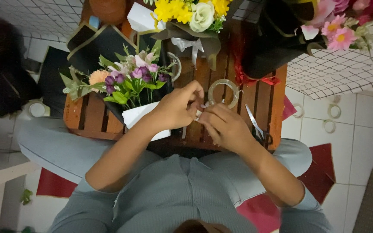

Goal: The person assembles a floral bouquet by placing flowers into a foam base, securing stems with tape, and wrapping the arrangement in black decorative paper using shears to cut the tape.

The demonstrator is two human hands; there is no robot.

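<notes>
My left hand [175, 108] and my right hand [225, 125] meet fingertip to fingertip over a low wooden slatted table [92, 116]. Both pinch a small pale strip of tape [200, 111] between them. A clear tape roll [223, 92] sits just beyond the fingertips, touching the right hand's fingers. To the left of my left hand lies a bouquet of purple, pink and orange flowers [128, 80] in black and white wrapping. Scissors [254, 123] lie on the table right of my right hand.
A yellow and white bouquet [188, 13] stands at the table's far edge, a pink bouquet in black wrap [333, 30] at the upper right. Three tape rolls [333, 112] and red paper sheets [322, 170] lie on the white tiled floor. My knees flank the table.
</notes>
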